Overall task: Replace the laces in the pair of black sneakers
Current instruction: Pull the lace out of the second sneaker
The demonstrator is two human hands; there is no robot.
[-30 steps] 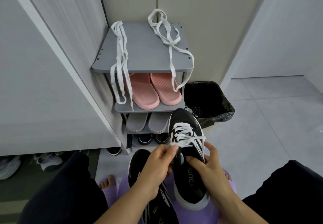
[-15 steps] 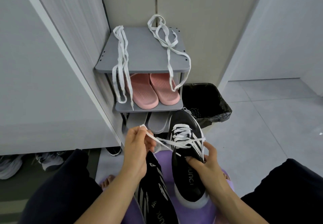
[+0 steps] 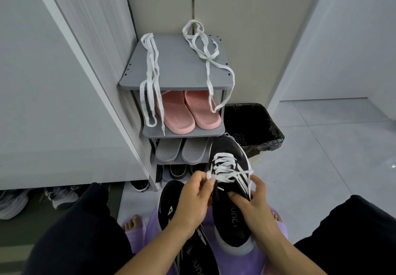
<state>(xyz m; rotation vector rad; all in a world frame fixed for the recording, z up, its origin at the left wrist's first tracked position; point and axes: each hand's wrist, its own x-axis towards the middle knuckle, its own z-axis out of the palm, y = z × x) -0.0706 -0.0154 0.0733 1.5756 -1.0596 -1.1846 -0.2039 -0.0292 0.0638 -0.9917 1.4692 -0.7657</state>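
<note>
Left hand [image 3: 192,199] back at sneaker [image 3: 234,221] lace [image 3: 225,165], beside right hand [image 3: 254,207]

Matt black sneaker [image 3: 232,210], flat woven white lace [image 3: 225,167], glossy floor tiles [image 3: 334,156].

Faces a narrow entry nook backed by beige wall panels [image 3: 246,28]. Finds a grey tiered shoe rack [image 3: 177,68] against them, holding pink slippers [image 3: 188,113] above grey slippers [image 3: 182,150]. Shows a white cabinet front [image 3: 42,81] left, a white wall [image 3: 353,38] right, a black-lined bin [image 3: 267,133] just beside the rack, and pale glossy floor tiles [image 3: 321,156] in soft, even light.
</note>
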